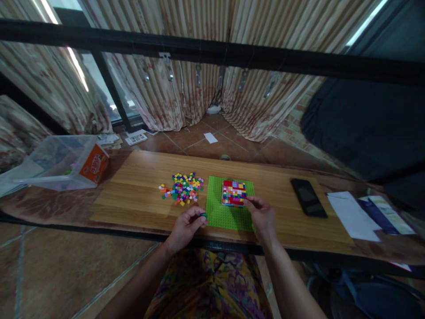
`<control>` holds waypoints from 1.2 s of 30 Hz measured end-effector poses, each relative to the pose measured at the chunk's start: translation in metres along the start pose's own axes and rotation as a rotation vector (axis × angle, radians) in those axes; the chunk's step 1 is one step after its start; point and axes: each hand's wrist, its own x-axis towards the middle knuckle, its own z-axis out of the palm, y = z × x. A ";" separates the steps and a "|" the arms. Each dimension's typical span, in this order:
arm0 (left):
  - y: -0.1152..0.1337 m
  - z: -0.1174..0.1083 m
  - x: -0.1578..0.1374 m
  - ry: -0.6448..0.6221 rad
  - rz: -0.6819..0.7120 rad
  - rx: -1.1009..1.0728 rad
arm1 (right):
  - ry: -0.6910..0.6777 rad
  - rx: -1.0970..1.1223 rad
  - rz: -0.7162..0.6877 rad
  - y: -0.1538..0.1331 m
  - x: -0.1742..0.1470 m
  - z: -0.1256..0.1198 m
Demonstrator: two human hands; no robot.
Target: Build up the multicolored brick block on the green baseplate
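Note:
A green studded baseplate (215, 217) lies on the wooden board, and a block of small multicoloured bricks (234, 193) stands on it. My right hand (262, 215) is at the right side of that block, thumb and forefinger pinched at its near right corner. Whether a small brick sits between those fingertips I cannot make out. At the baseplate's left edge, my left hand (189, 226) pinches small toy bricks (203, 215), dark blue and green. Left of the baseplate lies a loose pile of small coloured bricks (184, 188).
A black phone (308, 198) lies on the wooden board (133, 190) at right, with white paper (352, 215) and a packet (387, 215) beyond. A clear plastic box (66, 164) with an orange label stands at far left. A dark metal bar (212, 48) crosses above the far side.

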 end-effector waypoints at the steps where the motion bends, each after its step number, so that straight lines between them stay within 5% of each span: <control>1: 0.000 0.000 0.000 0.000 -0.001 0.002 | 0.004 0.039 0.029 0.000 0.001 0.001; 29: -0.007 0.000 0.002 0.019 0.016 0.016 | -0.007 -0.096 0.014 -0.003 0.016 0.013; 36: -0.004 0.003 0.000 0.047 0.043 -0.033 | 0.060 -0.022 -0.073 0.004 -0.028 0.003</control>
